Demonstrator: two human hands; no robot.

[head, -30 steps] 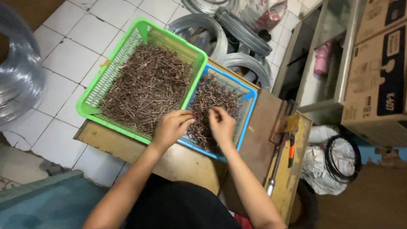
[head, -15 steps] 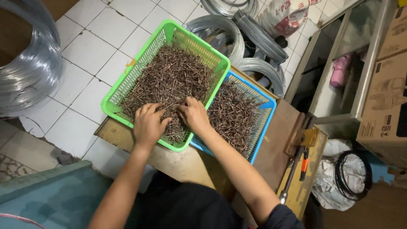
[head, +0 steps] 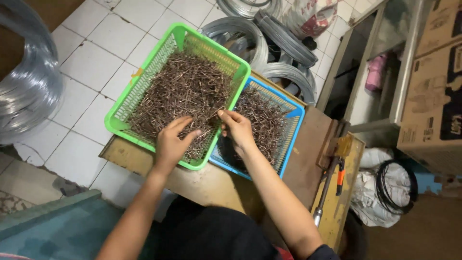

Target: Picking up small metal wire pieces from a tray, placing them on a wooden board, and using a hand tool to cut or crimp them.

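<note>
A green plastic basket (head: 144, 82) heaped with short brown wire pieces (head: 183, 91) sits on a worn wooden bench (head: 202, 185). It overlaps a blue basket (head: 293, 139) that holds the same kind of pieces. My left hand (head: 172, 142) lies on the pile at the green basket's near side, fingers spread and thumb out. My right hand (head: 237, 129) is over the green basket's right rim, its fingertips pinched on a few wire pieces. The two hands are close together, almost touching.
Coils of grey wire (head: 262, 38) lie on the tiled floor behind the baskets, with a large coil (head: 29, 91) at the left. A metal tool with an orange handle (head: 337, 178) rests on the bench's right side. Cardboard boxes (head: 433, 91) and a shelf stand at the right.
Both hands moved from the blue basket's pile over to the green basket's pile. The right hand now pinches pieces at the green rim, and the view has shifted.
</note>
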